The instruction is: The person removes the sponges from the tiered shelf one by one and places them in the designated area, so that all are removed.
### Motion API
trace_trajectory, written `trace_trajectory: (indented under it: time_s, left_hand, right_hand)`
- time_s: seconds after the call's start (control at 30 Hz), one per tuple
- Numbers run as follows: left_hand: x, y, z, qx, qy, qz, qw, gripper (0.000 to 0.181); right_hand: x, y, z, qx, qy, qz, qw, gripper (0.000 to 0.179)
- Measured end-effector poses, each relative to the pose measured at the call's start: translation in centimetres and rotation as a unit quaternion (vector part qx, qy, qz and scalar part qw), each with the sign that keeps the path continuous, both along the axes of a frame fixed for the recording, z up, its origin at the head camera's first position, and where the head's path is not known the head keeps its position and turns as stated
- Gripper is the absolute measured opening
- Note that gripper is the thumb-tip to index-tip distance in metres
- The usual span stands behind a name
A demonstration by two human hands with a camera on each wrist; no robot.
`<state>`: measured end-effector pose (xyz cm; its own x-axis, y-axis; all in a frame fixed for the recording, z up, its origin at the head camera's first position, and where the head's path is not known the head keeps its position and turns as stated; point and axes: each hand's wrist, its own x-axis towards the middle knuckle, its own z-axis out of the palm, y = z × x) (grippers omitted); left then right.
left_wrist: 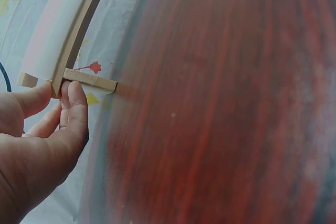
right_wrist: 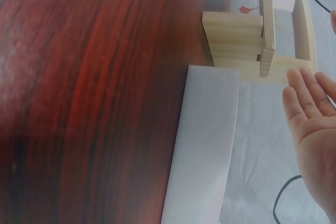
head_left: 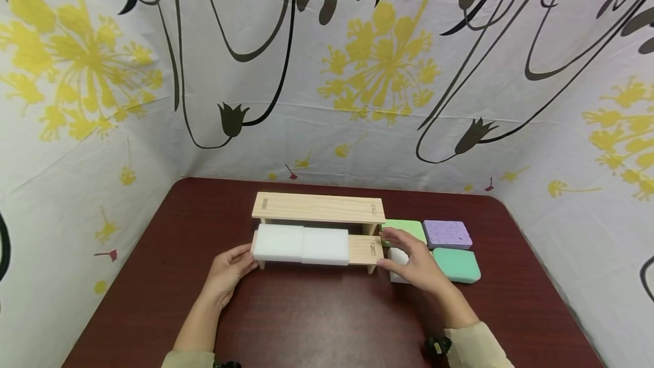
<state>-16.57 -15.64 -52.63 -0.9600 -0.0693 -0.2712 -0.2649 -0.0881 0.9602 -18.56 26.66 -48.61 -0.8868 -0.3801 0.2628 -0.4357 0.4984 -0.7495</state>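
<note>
in the head view, the lower wooden board (head_left: 364, 249) stands on short legs upon the dark red table (head_left: 317, 311). on top of this board lie the left white block (head_left: 278, 243) and the right white block (head_left: 325, 247), side by side and touching; the board's right end is bare. behind it is the higher wooden board (head_left: 319, 208). to its right are four sponges: green (head_left: 416, 230), purple (head_left: 448, 234), teal (head_left: 457, 266) and white (head_left: 397, 274), this last partly hidden by my right hand (head_left: 419, 266). my left hand (head_left: 229, 274) is at the left end of the lower board.

in the left wrist view, i pinch this end between my thumb and my fingers, just beside its wooden leg (left_wrist: 90, 80).

in the right wrist view, my right fingers are straight and hold nothing; they are near the right end of the lower board, but i cannot tell if they touch it. the white sponge lies on the table, just beside the same end.
</note>
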Motion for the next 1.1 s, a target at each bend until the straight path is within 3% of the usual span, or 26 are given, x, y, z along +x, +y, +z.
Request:
trace_trajectory:
  time_s: [0.33, 1.1]
  left_hand:
    - [0.1, 0.0, -0.1, 0.003, -0.001, 0.003, 1.0000, 0.038]
    - [0.1, -0.1, -0.1, 0.005, 0.004, -0.002, 1.0000, 0.039]
  right_hand:
    - [-0.2, -0.8, -0.2, -0.014, 0.000, 0.017, 0.9998, 0.067]
    - [-0.5, -3.8, -0.3, 0.007, 0.004, 0.030, 0.9995, 0.072]
